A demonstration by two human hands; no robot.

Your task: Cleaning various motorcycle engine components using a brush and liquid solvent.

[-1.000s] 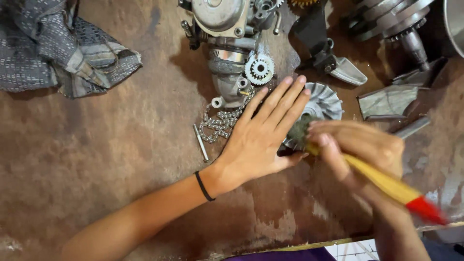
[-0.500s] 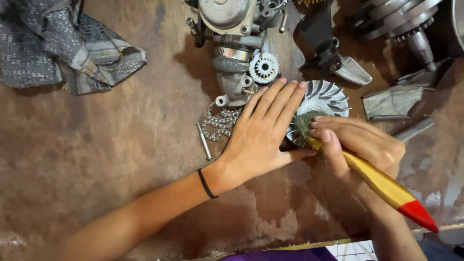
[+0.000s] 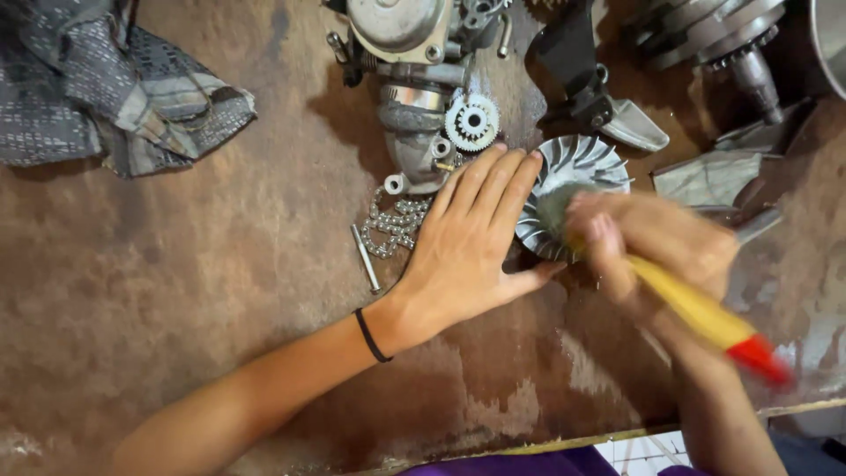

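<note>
We found the right hand (image 3: 656, 238) closed around a yellow-handled brush with a red end (image 3: 705, 313), its bristle end pressed against the silver finned metal disc (image 3: 577, 181); the hand was blurred, so finger detail could not be read. The disc lay flat on the stained brown worktop (image 3: 220, 291), near its right side. The left hand (image 3: 467, 247) lay open, palm down, fingers extended, fingertips touching the disc's left edge, gripping nothing. Just left of that hand lay a short metal chain (image 3: 397, 225) and a thin metal pin (image 3: 364, 257). Above stood a grey engine casing (image 3: 401, 35) with a small white gear (image 3: 471, 122). A grey patterned cloth (image 3: 97, 88) lay well apart, upper left.
</note>
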